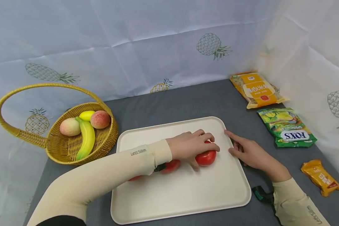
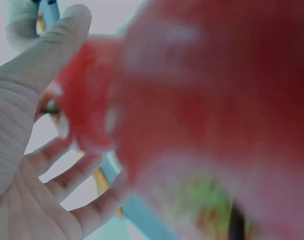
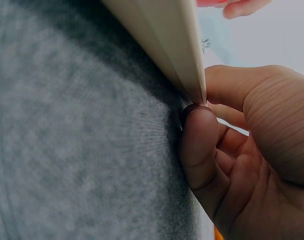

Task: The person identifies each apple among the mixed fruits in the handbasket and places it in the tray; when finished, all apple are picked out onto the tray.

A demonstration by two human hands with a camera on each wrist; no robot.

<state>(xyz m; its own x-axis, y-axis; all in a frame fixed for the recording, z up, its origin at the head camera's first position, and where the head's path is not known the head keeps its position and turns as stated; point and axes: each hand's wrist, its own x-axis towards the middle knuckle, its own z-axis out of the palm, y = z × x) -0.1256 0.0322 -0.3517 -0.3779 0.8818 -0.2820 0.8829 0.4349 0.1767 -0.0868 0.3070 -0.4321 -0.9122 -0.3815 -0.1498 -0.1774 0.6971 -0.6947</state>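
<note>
Over the rightmost tomato point(image 1: 206, 158), my left hand point(image 1: 190, 146) bends its fingers across the top, with the thumb on the near left side. In the left wrist view that same tomato point(image 2: 89, 100) lies between thumb and fingers; a second red tomato point(image 2: 201, 90) looms blurred near the camera. Two more tomatoes show beside and under the left forearm, the middle one point(image 1: 171, 166) partly covered by it. All lie on a cream rectangular tray point(image 1: 183, 196). My right hand point(image 1: 250, 153) pinches the tray's right rim; the right wrist view shows fingertips point(image 3: 199, 132) against the rim's underside.
At left stands a yellow wicker basket point(image 1: 55, 147) with a tall handle, holding a banana point(image 1: 86, 138), two peaches and a yellow fruit. Along the right lie an orange grain pack point(image 1: 257, 89), a green FOX'S bag point(image 1: 288, 127) and a small orange packet point(image 1: 322, 178) on grey cloth.
</note>
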